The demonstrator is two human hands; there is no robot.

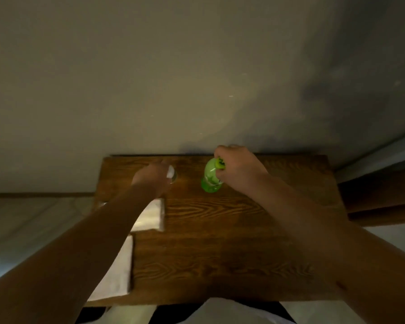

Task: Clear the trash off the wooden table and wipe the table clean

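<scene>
Wooden table (220,253), open right half

Bottle (211,177) on table (220,253), right of napkins (151,216)

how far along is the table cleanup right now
Early. Nothing looks cleared yet. In hand: the right hand is closed on the top of the green bottle, which stands upright on the wooden table; the left hand is at a small pale object too blurred to identify, grip unclear. Left: two white napkins lie along the table's left side, and no wiping has visibly begun.
</scene>
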